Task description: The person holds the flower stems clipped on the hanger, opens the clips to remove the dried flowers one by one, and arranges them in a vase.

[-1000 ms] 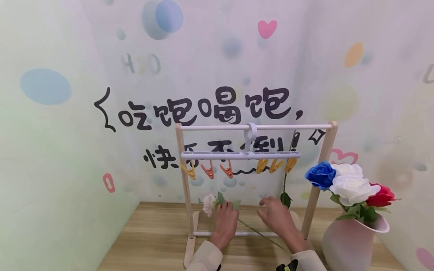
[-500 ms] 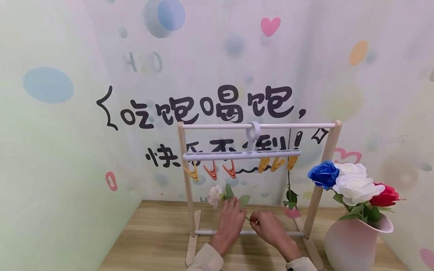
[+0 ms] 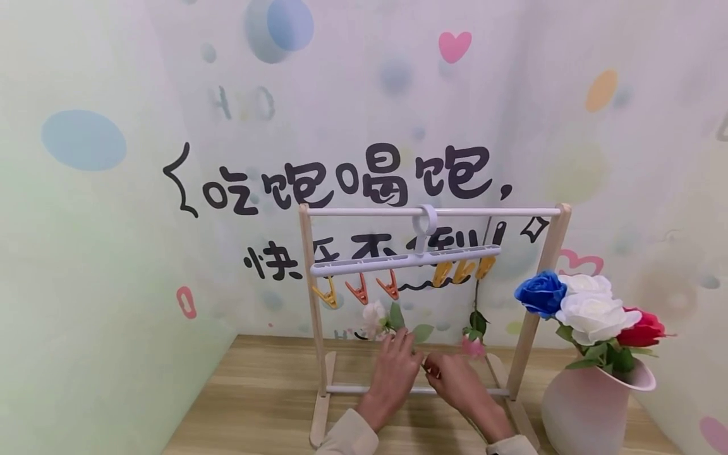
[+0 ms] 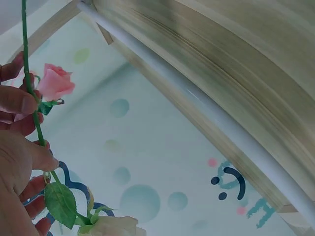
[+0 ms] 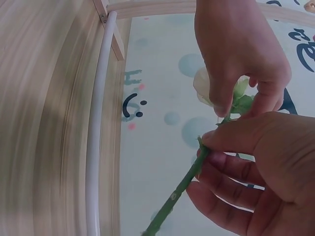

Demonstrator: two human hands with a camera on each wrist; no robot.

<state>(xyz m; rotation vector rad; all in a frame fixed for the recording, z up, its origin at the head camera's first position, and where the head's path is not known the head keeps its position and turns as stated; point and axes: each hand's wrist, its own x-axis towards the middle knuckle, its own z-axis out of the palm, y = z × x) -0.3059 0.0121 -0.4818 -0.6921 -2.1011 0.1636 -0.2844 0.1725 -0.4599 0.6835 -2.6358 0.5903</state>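
Note:
My left hand (image 3: 396,370) pinches the green stem of a white artificial rose (image 3: 373,318) just behind its leaves. Right beside it, my right hand (image 3: 459,381) pinches the same stem (image 5: 177,194) farther from the bloom, thumb against fingers. The flower lies at a slant, bloom to the upper left. Above both hands a white clip hanger (image 3: 398,260) hangs tilted, its left end lower. Yellow and orange clips (image 3: 389,285) dangle from it. From the rightmost yellow clip (image 3: 485,268) a pink rose (image 3: 473,345) hangs upside down.
The hanger hooks over the top bar (image 3: 364,213) of a wooden stand, whose lower white bar (image 4: 192,93) runs near the hands. At right stands a pale vase (image 3: 586,411) with blue, white and red roses. A printed backdrop (image 3: 102,253) rises behind the wooden table (image 3: 256,373).
The right hand has moved left and taken hold of the stem beside the left hand. The white rose has risen and shifted right. The hanger has swung, and its left end has dipped.

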